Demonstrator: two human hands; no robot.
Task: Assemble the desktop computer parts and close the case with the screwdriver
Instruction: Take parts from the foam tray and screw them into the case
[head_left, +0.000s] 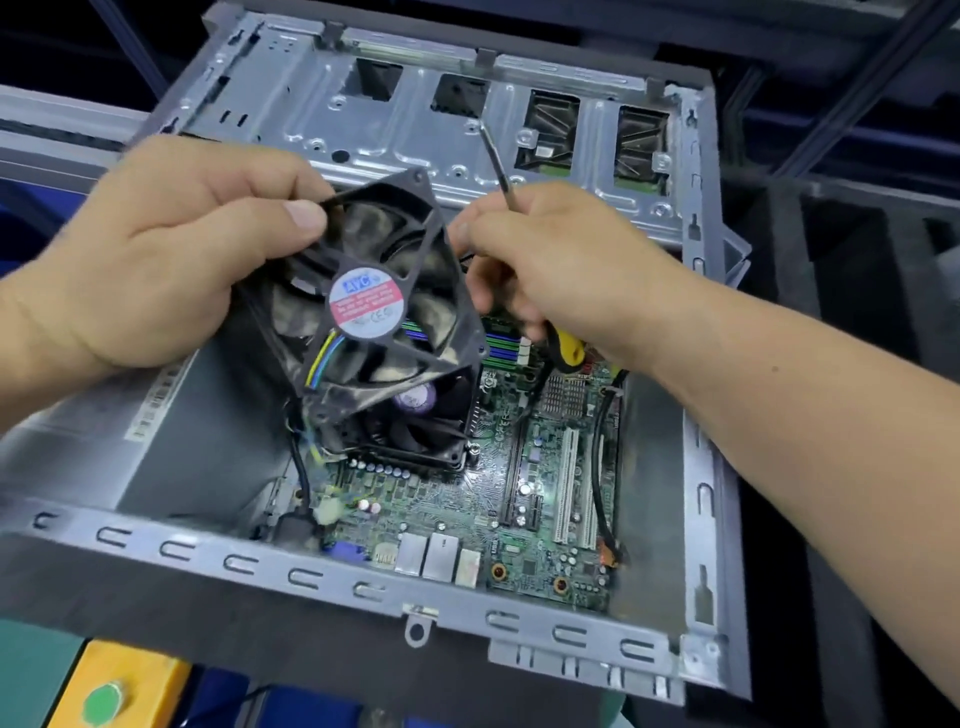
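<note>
The left hand (156, 260) holds a black case fan (374, 291) up over the open computer case (208, 551), its fingers curled round the fan's upper left corner with the thumb pressed on the frame's face. The fan hangs tilted above the CPU cooler (415, 431) near the middle of the motherboard (519, 519), its coloured wires trailing down toward the board. The right hand (561, 270) grips a screwdriver (566, 351) across the palm, shaft pointing up toward the case's far edge, while its fingertips touch the fan's right side. The fan looks light and stiff, though its blades seem thin and dusty; holding the square frame at its corners is probably safest, keeping clear of the blades and wires.
</note>
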